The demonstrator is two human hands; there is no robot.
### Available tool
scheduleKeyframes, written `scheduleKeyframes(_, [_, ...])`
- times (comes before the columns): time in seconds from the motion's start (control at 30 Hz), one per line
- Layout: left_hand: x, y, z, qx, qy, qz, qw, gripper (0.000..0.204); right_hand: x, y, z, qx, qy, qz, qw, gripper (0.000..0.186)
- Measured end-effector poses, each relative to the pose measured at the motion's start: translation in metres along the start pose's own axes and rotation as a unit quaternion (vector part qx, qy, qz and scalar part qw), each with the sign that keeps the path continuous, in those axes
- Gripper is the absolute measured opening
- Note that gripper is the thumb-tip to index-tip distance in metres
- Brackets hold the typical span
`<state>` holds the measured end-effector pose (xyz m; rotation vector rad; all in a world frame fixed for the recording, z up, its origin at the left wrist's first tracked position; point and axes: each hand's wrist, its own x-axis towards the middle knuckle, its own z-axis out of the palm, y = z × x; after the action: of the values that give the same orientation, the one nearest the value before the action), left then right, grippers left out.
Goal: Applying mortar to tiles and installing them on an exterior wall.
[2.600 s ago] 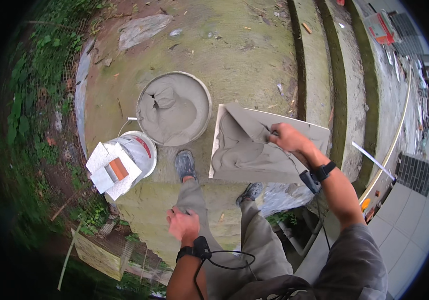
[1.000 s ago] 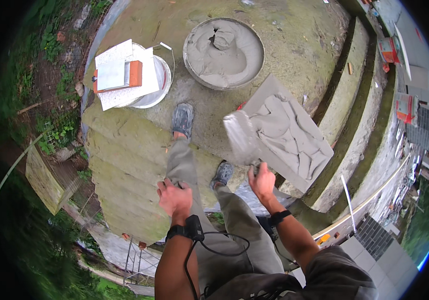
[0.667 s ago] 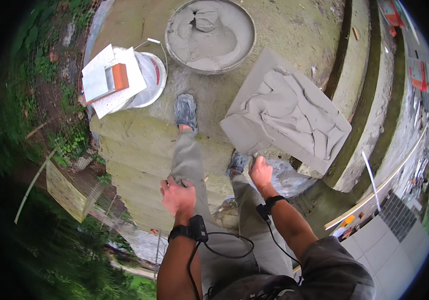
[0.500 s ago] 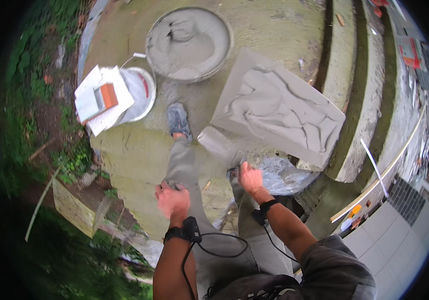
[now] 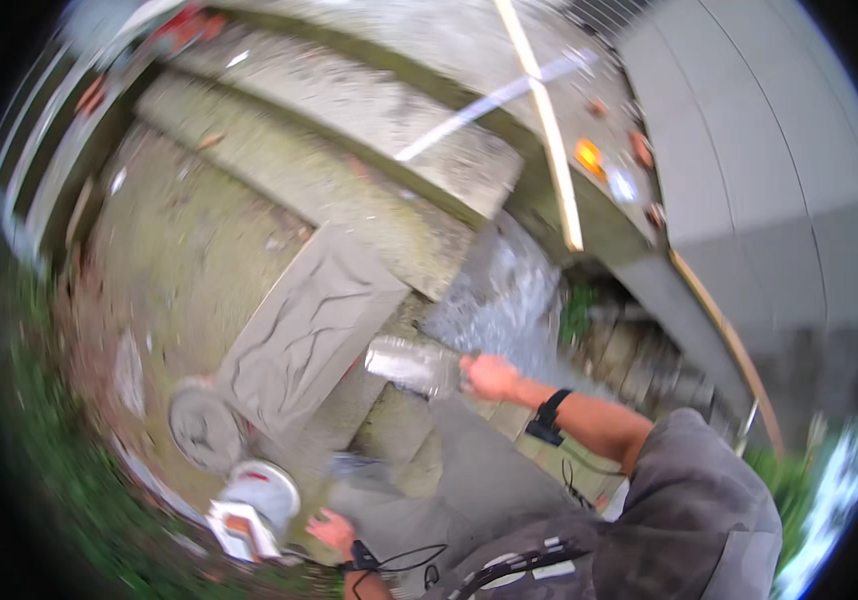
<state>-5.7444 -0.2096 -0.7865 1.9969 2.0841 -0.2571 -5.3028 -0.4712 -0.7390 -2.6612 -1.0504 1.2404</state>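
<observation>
My right hand (image 5: 494, 378) is closed round the handle of a trowel (image 5: 414, 365), whose flat grey metal blade points left above the steps. Close to the blade's left lies a rectangular slab coated with ridged grey mortar (image 5: 314, 335). Low in the picture, beside my leg, my left hand (image 5: 332, 530) holds nothing, its fingers apart and slightly blurred. Nearest to it stands a white bucket (image 5: 279, 487) with white pieces and an orange-and-white block on top. A round tub (image 5: 175, 412) of grey mortar sits beyond the bucket, next to the slab.
Concrete steps (image 5: 319, 185) rise beyond the slab. Crumpled clear plastic sheeting (image 5: 499, 300) lies right of the trowel. A long wooden strip (image 5: 549, 140) crosses the upper ledge near an orange object (image 5: 589, 157). Large grey panels (image 5: 759, 130) stand at right; greenery borders the left.
My view has swung to the right, so tub, bucket and slab now sit lower left. My left hand has loosened from a closed shape and moved down; my right still holds the trowel.
</observation>
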Motion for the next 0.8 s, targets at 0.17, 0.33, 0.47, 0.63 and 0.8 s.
scheduleKeyframes(0.17, [0.019, 0.056, -0.019, -0.056, -0.254, 0.244, 0.934, 0.035, -0.128, 0.098, -0.002, 0.215, 0.184, 0.213, 0.935, 0.033])
scheduleKeyframes(0.33, [0.04, 0.142, 0.0, -0.134, -0.366, 0.227, 0.892, 0.018, -0.301, 0.132, 0.047, 0.407, 0.394, 0.303, 0.766, 0.035])
scheduleKeyframes(0.47, [0.006, 0.217, 0.015, -0.26, -0.346, 0.202, 0.878, 0.015, -0.444, 0.091, 0.126, 0.428, 0.466, 0.442, 0.636, 0.038])
scheduleKeyframes(0.63, [-0.009, 0.19, 0.04, -0.371, -0.424, 0.181, 0.806, 0.033, -0.517, 0.048, 0.279, 0.31, 0.408, 0.658, 0.551, 0.034])
scheduleKeyframes(0.8, [0.026, 0.115, 0.081, -0.259, -0.443, 0.287, 0.809, 0.021, -0.541, 0.085, 0.266, 0.434, 0.542, 0.604, 0.392, 0.034])
